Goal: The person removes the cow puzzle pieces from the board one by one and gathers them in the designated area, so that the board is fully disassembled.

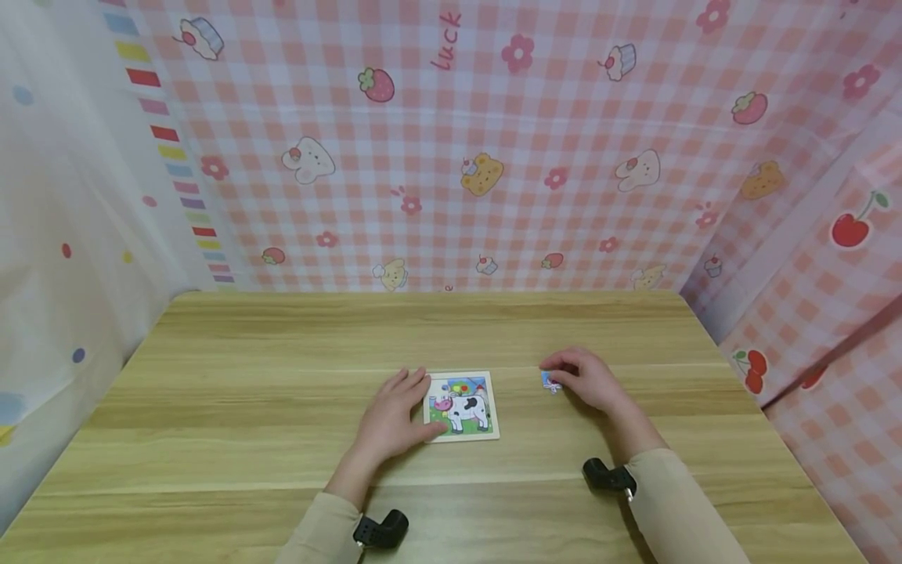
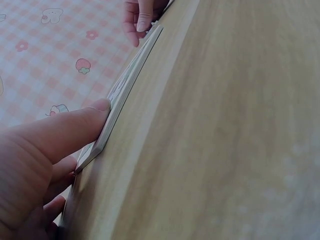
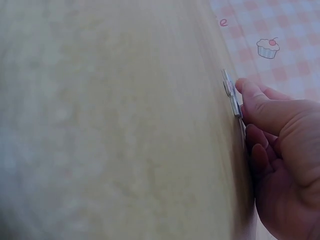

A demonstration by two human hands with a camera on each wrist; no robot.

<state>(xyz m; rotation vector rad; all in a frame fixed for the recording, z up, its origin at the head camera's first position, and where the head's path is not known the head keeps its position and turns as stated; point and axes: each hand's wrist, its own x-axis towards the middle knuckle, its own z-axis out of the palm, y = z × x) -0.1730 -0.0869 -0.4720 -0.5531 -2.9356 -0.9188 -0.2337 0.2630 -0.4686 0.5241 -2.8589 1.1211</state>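
Observation:
A small square puzzle board point(image 1: 462, 407) with a cow picture lies flat on the wooden table point(image 1: 282, 376). My left hand point(image 1: 420, 401) rests against its left edge with straight fingers, and the thumb touches the near left corner. In the left wrist view the thumb point(image 2: 80, 125) presses on the board's rim point(image 2: 131, 82). A small blue puzzle piece point(image 1: 550, 381) lies on the table to the right of the board. My right hand point(image 1: 554, 374) has curled fingers around it. In the right wrist view the thumb point(image 3: 260, 100) sits on the thin piece point(image 3: 231, 95).
Pink checked cloth point(image 1: 451, 157) with cupcakes and strawberries hangs behind the table and along the right side. A white dotted curtain point(image 1: 63, 235) closes the left. Black wrist mounts point(image 1: 380, 530) sit on both sleeves.

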